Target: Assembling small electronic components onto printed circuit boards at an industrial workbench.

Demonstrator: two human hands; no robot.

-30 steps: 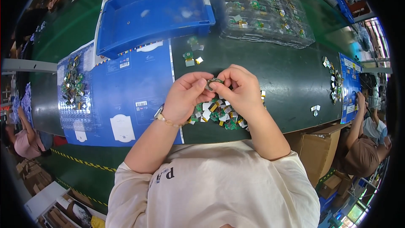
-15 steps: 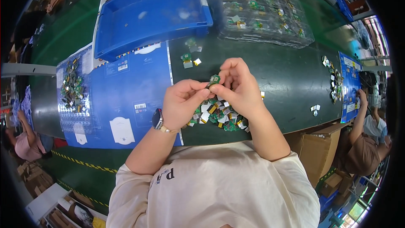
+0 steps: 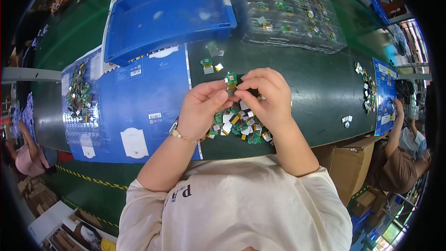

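Between the fingertips of both hands stands a small green circuit board (image 3: 231, 79) with a silver-grey piece at its lower end. My left hand (image 3: 197, 107) pinches that lower part between thumb and forefinger. From the other side, my right hand (image 3: 269, 94) has its thumb and forefinger closed at the board's right edge. Under my hands lies a heap of similar circuit boards (image 3: 251, 137) with white, silver and yellow parts. Beyond my left hand, a few more pieces, including a green board (image 3: 206, 63) and a small white piece (image 3: 218, 67), rest on the dark table.
A blue plastic bin (image 3: 169, 36) stands at the far left on blue printed sheets (image 3: 130, 128). Stacked clear compartment trays (image 3: 295, 42) hold many boards at the far right. Another board heap (image 3: 80, 95) lies left on clear plastic. A cardboard box (image 3: 346, 167) stands below the table's right edge.
The circuit board has been turned upright, its green face now showing above my fingers. My right thumb and fingers have shifted to its right edge, and my left wrist has rotated.
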